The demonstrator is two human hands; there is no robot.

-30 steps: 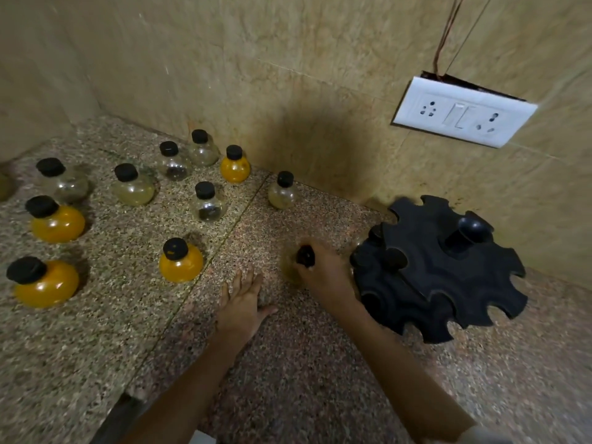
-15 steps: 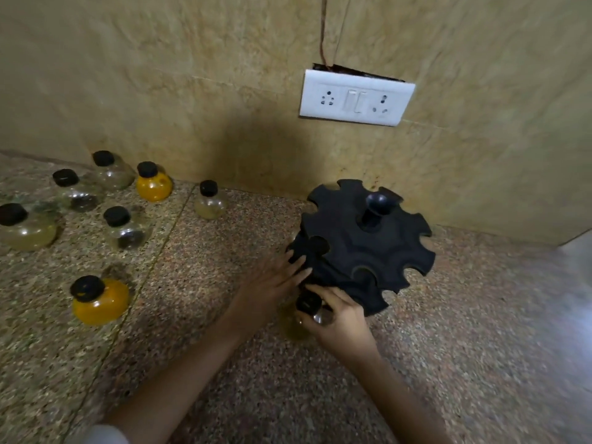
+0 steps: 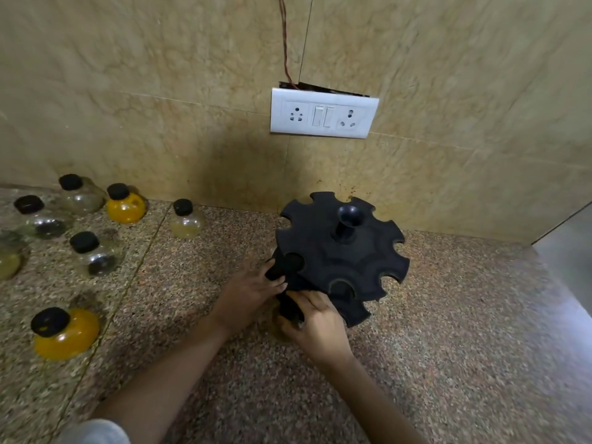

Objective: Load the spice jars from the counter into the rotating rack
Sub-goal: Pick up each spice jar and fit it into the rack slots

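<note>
Since half a second ago both hands have closed in on the rack (image 3: 341, 251): the left hand (image 3: 248, 294) now has its fingers on the lower tier's edge, and the right hand (image 3: 315, 322) has brought the jar (image 3: 288, 312) up against the rack's near side. Right fingers are wrapped round that jar, black cap just showing above them, glass body mostly hidden by the hand. Left fingers rest against the rack rim, pressing or steadying; can't tell if they actually pinch it. Risk, as I read it: the rack spins, so if the left hand lets it turn while the jar neck goes in, the slot moves off and the jar misses or knocks the tier. Jar also looks tilted, so the neck could jam at the slot mouth. Both forearms reach in from below, wrists low over the tabletop (image 3: 448, 331). The other jars (image 3: 64, 333) wait at left, well apart from the rack.
</note>
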